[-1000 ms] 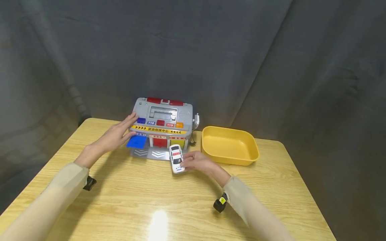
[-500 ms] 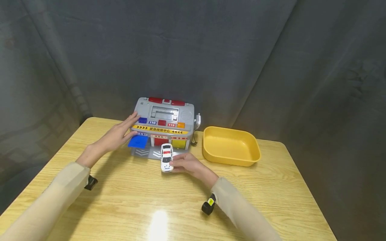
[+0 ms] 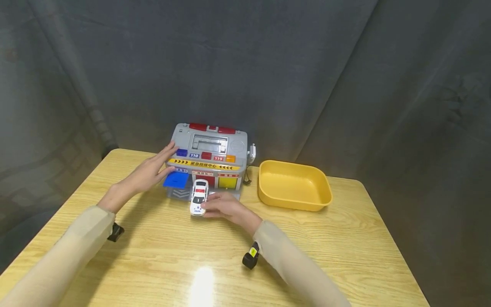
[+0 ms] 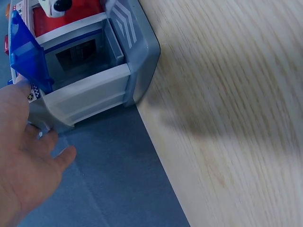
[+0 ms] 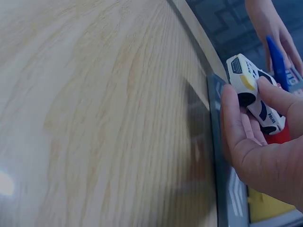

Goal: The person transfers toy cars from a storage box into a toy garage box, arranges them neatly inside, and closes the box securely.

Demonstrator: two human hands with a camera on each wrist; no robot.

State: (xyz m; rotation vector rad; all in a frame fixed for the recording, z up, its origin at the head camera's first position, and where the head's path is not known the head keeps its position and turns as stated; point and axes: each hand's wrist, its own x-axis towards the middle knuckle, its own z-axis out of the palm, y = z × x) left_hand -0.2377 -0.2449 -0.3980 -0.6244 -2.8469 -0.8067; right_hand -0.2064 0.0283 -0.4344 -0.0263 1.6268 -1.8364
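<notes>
My right hand pinches a white toy police car with a red roof light. It holds the car over the front ramp of a grey toy garage; in the right wrist view, the thumb and fingers grip the toy police car from both sides. At the garage's left end my left hand touches the wall, its fingers extended. Next to that hand a blue door is raised, and the left wrist view shows the hollow bay under it. The yellow door is down.
A yellow tray stands right of the garage on the wooden table. A small white handset-like piece hangs on the garage's right side, with a dark cord below. Behind the table hangs a dark curtain.
My right hand has carried the toy police car leftward along the garage front, from the yellow door toward the raised blue door. My left hand has stayed at the garage's left end.
</notes>
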